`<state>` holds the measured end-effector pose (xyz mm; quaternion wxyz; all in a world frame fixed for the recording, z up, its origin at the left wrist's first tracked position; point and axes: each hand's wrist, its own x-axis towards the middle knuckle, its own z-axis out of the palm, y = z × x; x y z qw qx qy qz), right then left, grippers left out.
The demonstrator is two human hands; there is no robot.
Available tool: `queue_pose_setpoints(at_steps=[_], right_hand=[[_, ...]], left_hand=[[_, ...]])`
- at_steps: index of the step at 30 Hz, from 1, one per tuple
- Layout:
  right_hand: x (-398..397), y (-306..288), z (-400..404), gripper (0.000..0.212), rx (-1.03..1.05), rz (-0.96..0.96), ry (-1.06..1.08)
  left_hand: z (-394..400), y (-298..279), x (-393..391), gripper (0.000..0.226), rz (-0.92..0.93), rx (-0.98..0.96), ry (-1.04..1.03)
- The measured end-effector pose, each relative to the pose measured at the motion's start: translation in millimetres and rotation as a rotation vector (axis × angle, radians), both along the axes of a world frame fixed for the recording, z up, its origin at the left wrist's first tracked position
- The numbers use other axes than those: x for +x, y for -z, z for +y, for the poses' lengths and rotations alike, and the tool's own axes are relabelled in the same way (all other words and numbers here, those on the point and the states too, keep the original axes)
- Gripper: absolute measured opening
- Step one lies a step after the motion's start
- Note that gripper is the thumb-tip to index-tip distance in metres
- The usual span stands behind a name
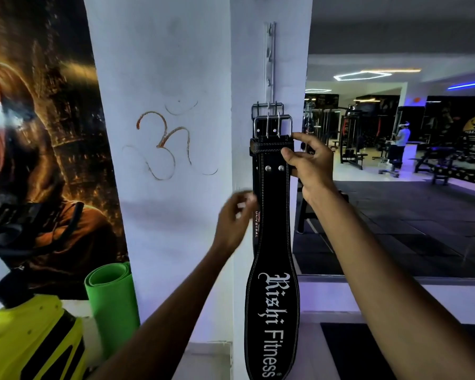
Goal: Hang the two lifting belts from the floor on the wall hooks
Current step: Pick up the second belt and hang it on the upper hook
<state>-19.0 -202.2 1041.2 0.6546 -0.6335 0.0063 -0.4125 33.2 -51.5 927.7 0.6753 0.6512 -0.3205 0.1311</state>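
A black lifting belt (pixel 272 270) with white "Rishi Fitness" lettering hangs down the white pillar, its steel buckle (pixel 272 127) at the top. Behind it hangs a second black belt (pixel 255 223) marked "UNIVERSAL", whose buckle (pixel 267 107) sits on a hook of the white hook rail (pixel 269 56). My right hand (pixel 309 163) pinches the front belt's right edge just below its buckle. My left hand (pixel 235 220) is blurred beside the belts' left edge, fingers curled; whether it touches them I cannot tell.
A rolled green mat (pixel 110 297) leans against the pillar's left side, beside a yellow and black exercise machine (pixel 30 338). A dark poster (pixel 39 133) covers the left wall. To the right a mirror shows gym machines and a person (pixel 401 141).
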Motion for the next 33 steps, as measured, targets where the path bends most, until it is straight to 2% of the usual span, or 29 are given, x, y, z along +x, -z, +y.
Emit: queue_pose_setpoints(at_steps=[2, 5, 8, 12, 16, 19, 21, 23, 27, 30, 33], right_hand=[[2, 5, 2, 0.039, -0.002, 0.007, -0.008], [2, 10, 8, 0.040, 0.002, 0.006, -0.064], [1, 15, 16, 0.039, -0.015, 0.003, -0.104], [3, 23, 14, 0.044, -0.061, 0.042, -0.059], [-3, 25, 9, 0.042, -0.418, 0.041, 0.119], [-2, 23, 5, 0.035, -0.529, -0.013, 0.154], [-2, 22, 0, 0.031, -0.532, -0.015, 0.086], [-1, 20, -4, 0.036, -0.522, -0.011, 0.040], [3, 16, -9, 0.043, -0.522, 0.024, 0.043], [5, 12, -14, 0.035, -0.513, 0.045, 0.018], [6, 10, -19, 0.026, -0.496, -0.018, -0.033]], left_hand=[[-1, -43, -2, 0.033, -0.045, -0.133, -0.058], [-3, -87, 2, 0.039, -0.138, -0.084, -0.098], [-5, -104, 4, 0.039, -0.112, -0.058, -0.055], [-2, -103, 4, 0.037, -0.086, -0.068, -0.035], [-5, -97, 3, 0.039, -0.133, -0.074, -0.056], [-11, -96, 0, 0.032, -0.150, -0.145, -0.075], [-14, -96, 1, 0.021, -0.186, -0.169, -0.113], [-17, -97, 1, 0.014, -0.199, -0.182, -0.114], [-23, -100, 4, 0.023, -0.171, -0.153, -0.088], [-25, -98, 10, 0.023, -0.166, -0.106, -0.083], [-27, -98, 15, 0.025, -0.220, -0.064, -0.070]])
